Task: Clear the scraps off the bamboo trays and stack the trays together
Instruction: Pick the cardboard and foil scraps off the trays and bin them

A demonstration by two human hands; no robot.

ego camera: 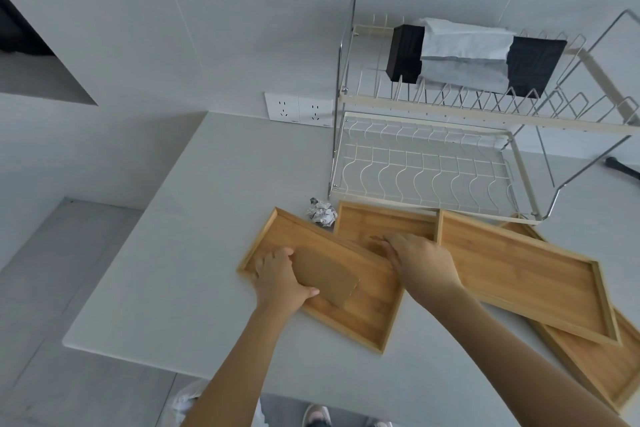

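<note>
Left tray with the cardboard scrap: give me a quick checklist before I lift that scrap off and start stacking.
1. Left hand has the cardboard scrap: ok, fingers curl over its left edge.
2. Scrap free of the tray: cannot tell, it still lies over the left tray.
3. Right hand clear of the scrap: ok, it rests in the middle tray.
4. Other trays scrap-free: ok for the visible floors of the right tray and the bottom tray.
5. Crumpled paper ball off the trays: ok, it sits on the counter.
6. Trays stacked: not ok, they overlap askew.
</note>
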